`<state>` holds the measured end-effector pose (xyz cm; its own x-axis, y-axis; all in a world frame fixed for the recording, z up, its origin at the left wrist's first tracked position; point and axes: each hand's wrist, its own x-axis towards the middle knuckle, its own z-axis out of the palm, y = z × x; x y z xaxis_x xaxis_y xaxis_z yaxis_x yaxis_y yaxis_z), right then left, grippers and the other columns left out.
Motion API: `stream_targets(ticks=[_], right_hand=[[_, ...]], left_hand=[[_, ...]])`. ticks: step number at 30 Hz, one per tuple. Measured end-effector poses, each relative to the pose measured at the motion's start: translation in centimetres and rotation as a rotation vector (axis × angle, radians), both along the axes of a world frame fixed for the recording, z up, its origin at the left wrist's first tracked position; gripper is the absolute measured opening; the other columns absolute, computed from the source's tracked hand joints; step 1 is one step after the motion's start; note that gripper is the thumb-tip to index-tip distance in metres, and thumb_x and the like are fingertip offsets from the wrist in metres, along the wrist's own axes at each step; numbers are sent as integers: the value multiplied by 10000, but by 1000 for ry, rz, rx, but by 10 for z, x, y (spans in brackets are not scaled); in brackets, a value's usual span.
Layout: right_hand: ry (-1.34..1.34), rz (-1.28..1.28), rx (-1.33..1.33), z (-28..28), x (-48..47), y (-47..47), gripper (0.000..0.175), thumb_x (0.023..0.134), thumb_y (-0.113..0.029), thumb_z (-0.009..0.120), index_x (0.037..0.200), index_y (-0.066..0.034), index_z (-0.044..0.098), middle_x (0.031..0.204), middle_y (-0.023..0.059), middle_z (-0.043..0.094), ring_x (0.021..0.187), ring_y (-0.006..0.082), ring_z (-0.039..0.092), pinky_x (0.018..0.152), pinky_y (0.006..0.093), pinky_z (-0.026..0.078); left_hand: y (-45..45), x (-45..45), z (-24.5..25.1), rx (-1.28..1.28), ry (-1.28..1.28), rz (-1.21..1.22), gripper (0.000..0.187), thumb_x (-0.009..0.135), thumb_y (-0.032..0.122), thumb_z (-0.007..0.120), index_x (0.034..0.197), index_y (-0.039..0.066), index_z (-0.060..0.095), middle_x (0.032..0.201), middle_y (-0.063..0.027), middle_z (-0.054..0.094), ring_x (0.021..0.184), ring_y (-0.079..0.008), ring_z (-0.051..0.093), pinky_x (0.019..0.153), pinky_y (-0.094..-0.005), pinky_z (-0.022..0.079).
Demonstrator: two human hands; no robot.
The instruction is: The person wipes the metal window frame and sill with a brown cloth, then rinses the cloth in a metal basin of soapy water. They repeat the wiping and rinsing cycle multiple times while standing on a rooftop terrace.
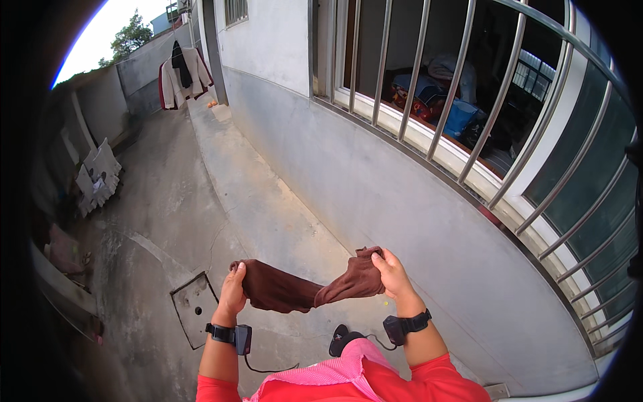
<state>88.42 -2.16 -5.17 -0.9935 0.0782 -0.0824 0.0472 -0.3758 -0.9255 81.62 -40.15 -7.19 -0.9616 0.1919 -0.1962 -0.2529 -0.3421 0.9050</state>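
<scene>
A dark brown cloth, whose exact kind I cannot tell, hangs stretched between my two hands and sags in the middle. My left hand pinches one end of it, thumb on top. At the other end, my right hand grips a bunched corner, held slightly higher. The cloth is up in the air in front of my body, above the concrete ground. Both wrists wear black straps with small boxes and cables.
On my right runs a grey wall with a barred window. Garments hang farther along the yard. A white ruffled cloth hangs at the left. A square concrete cover with a hole is set in the ground.
</scene>
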Motion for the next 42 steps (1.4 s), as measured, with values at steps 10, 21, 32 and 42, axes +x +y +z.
stream_targets(ticks=[10, 21, 32, 42], right_hand=[[102, 27, 33, 78, -198, 67, 269, 1011, -165, 516, 1202, 24, 522, 1172, 104, 607, 1072, 179, 602, 954, 347, 498], [126, -151, 163, 84, -398, 75, 292, 1005, -129, 523, 1259, 13, 495, 1197, 104, 595, 1071, 168, 587, 945, 326, 487], [58, -408, 1636, 48, -666, 58, 842, 819, -126, 613, 1464, 148, 144, 1430, 332, 356, 1342, 430, 361, 1164, 486, 230], [-261, -384, 2047, 18, -652, 50, 608, 900, -131, 475, 1386, 196, 312, 1243, 327, 542, 1242, 394, 503, 1176, 480, 240]], left_hand=[[122, -237, 77, 113, 57, -228, 573, 775, -116, 420, 1334, 5, 457, 1187, -82, 575, 1070, -206, 576, 868, -340, 494], [235, -526, 42, -499, 645, -318, 385, 892, -27, 490, 1272, 12, 438, 1130, -71, 586, 1049, -174, 567, 869, -341, 491], [368, -731, 43, -554, 1448, -184, 200, 886, 173, 516, 900, 14, 637, 1016, -191, 642, 985, -392, 544, 936, -474, 411], [346, -704, 26, -828, 1468, -311, 505, 948, 345, 490, 1384, 91, 515, 1537, -296, 229, 1418, -496, 187, 1161, -534, 152]])
